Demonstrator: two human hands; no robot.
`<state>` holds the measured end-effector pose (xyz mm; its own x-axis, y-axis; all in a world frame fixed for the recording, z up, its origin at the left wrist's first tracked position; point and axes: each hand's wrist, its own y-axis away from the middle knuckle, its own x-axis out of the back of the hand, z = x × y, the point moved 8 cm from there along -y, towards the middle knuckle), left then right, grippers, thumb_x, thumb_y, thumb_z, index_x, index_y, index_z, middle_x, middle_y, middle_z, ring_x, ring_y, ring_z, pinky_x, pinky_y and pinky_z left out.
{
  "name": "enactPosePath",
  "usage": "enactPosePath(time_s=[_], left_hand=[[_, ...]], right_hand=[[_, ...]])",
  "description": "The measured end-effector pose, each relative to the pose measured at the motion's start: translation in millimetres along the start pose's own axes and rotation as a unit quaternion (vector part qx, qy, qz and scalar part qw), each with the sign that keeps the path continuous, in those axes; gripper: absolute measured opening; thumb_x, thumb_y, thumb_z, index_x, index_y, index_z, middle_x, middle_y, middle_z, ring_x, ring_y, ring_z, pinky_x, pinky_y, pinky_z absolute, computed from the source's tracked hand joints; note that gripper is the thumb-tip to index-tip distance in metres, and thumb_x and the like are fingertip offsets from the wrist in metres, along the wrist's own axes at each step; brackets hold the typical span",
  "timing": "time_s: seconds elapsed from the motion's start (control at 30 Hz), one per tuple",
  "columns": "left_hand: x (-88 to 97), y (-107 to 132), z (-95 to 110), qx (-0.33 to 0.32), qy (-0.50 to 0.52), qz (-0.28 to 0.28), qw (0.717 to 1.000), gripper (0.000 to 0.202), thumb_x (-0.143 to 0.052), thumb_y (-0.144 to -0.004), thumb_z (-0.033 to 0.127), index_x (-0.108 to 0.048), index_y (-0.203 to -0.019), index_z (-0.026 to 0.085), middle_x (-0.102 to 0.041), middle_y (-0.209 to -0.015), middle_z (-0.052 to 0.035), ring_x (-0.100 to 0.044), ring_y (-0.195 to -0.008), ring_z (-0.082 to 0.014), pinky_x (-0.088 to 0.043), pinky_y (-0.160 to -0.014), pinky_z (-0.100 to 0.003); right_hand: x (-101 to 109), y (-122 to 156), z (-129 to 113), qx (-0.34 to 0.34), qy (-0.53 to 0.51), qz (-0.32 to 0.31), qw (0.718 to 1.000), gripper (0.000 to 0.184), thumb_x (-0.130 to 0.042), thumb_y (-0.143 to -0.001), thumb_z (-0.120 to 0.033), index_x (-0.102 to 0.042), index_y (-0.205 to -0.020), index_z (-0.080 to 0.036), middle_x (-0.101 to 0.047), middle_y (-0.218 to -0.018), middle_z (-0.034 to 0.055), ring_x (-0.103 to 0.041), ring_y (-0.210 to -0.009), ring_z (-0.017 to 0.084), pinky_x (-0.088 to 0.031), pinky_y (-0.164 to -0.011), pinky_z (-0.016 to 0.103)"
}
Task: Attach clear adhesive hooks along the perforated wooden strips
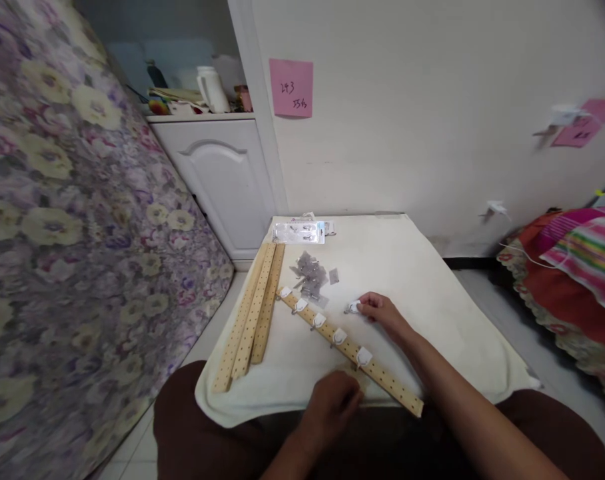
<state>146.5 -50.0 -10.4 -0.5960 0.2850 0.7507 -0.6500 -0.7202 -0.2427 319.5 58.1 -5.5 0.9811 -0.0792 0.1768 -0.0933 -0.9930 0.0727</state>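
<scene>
My right hand (377, 310) is closed in a pinch on a small white tag with a ring (353, 307), just above the cloth. Across the table's front lies a perforated wooden strip (392, 385), set diagonally. Several similar white tags with rings (339, 337) sit in a row along it. By the strip's near side, my left hand (332, 399) has its fingers curled, and its fingertips are blurred; what they hold, if anything, cannot be made out. Beyond the strip is a loose pile of small clear plastic bags (310, 272).
More perforated wooden strips (255, 307) lie side by side at the table's left. A clear blister pack (298, 233) is at the back edge of the cloth-covered table (382, 260). A floral curtain (97, 233) hangs on the left; a bed (577, 267) stands right.
</scene>
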Motion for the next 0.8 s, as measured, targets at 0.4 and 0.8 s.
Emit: enactPosePath(time_s=[0.4, 0.8], left_hand=[[-2.7, 8.6, 20.7, 0.077, 0.079, -0.007, 0.994, 0.016, -0.050, -0.087, 0.028, -0.064, -0.089, 0.021, -0.067, -0.079, -0.0006, -0.059, -0.072, -0.0135, -0.043, -0.066, -0.022], [-28.2, -14.1, 38.2, 0.106, 0.040, -0.041, 0.993, 0.017, -0.054, -0.083, 0.022, -0.068, -0.091, 0.024, -0.073, -0.083, 0.0011, -0.065, -0.072, -0.0158, -0.043, -0.064, -0.023]], right_hand=[[33.1, 114.8, 34.3, -0.059, -0.113, -0.040, 0.991, 0.028, -0.069, -0.069, -0.038, -0.063, -0.087, -0.017, -0.058, -0.064, -0.0033, -0.044, -0.048, 0.007, -0.031, -0.046, 0.021], [22.1, 126.6, 30.9, -0.056, -0.060, -0.072, 0.994, 0.019, -0.065, -0.072, -0.035, -0.061, -0.081, -0.018, -0.064, -0.066, -0.0013, -0.054, -0.057, 0.013, -0.036, -0.053, 0.023]])
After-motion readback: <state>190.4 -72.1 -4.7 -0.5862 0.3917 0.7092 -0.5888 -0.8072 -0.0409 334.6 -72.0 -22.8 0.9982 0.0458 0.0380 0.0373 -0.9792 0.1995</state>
